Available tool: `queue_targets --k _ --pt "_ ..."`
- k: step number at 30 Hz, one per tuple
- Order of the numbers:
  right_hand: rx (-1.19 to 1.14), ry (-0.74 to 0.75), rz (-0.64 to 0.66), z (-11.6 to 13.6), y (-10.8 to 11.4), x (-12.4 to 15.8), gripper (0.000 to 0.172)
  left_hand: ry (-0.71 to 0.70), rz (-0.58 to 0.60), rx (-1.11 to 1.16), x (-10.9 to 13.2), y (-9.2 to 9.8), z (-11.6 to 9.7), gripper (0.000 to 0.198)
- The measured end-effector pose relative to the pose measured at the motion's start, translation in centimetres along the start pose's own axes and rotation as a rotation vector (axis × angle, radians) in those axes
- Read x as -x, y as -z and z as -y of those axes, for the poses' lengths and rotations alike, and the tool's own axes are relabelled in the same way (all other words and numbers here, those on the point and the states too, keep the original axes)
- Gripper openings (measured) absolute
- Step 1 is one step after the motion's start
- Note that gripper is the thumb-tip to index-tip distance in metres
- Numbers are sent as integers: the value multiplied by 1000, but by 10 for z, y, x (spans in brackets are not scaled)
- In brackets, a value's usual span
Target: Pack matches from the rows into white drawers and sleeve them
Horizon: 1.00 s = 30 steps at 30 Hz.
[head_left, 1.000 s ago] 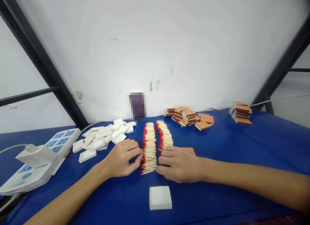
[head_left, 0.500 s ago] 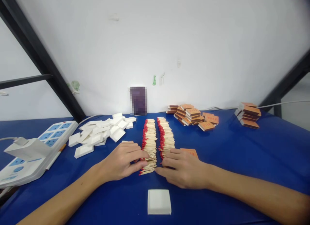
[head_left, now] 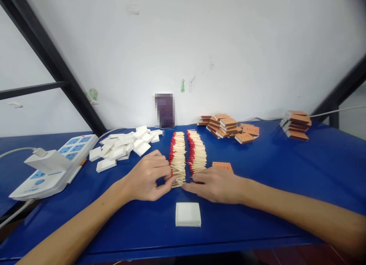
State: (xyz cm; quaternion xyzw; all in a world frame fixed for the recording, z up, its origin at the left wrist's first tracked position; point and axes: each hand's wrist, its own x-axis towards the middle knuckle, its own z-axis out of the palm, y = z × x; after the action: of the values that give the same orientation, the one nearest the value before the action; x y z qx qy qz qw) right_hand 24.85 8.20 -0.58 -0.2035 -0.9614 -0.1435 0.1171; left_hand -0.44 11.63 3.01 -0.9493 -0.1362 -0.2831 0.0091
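Note:
Two long rows of matches, a left row (head_left: 179, 150) and a right row (head_left: 198, 152), lie side by side on the blue table, red heads to the left. My left hand (head_left: 151, 175) is at the near end of the left row, fingers curled and thumb and forefinger closed at the match heads. My right hand (head_left: 217, 184) reaches in from the other side, fingers stretched and a fingertip at the plain ends of the nearest matches. It hides the near end of the right row. In front of both hands lies a white matchbox tray (head_left: 188, 214).
White trays (head_left: 117, 147) are heaped at the left, beside a power strip (head_left: 54, 170) with a plugged-in adapter. Orange matchboxes (head_left: 227, 124) are piled at the back, with another stack (head_left: 297, 125) at far right. One orange box (head_left: 223, 167) lies beyond my right hand.
The view has tilted down, so the scene sits higher and the table's front edge now shows. My left thumb and fingers have drawn slightly left, toward the match heads. The right hand stays nearly in place.

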Motion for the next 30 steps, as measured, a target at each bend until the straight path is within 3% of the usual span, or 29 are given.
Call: queue_targets --k 3,6,11,14,21,30 --pt "-16 -36 86 0 3 -2 29 40 14 5 1 0 2 36" --pt "-13 -65 129 0 6 -3 32 68 35 -7 3 1 6 33" --pt "-28 -72 95 0 4 -1 33 97 -21 -42 7 1 10 13" --pt "-51 -75 47 -1 2 1 34 95 -30 -58 8 2 9 11" --pt "-86 -119 44 -1 1 2 33 42 44 -78 9 8 9 13" --pt "-80 -129 99 0 3 0 30 43 165 -68 9 -3 3 15"
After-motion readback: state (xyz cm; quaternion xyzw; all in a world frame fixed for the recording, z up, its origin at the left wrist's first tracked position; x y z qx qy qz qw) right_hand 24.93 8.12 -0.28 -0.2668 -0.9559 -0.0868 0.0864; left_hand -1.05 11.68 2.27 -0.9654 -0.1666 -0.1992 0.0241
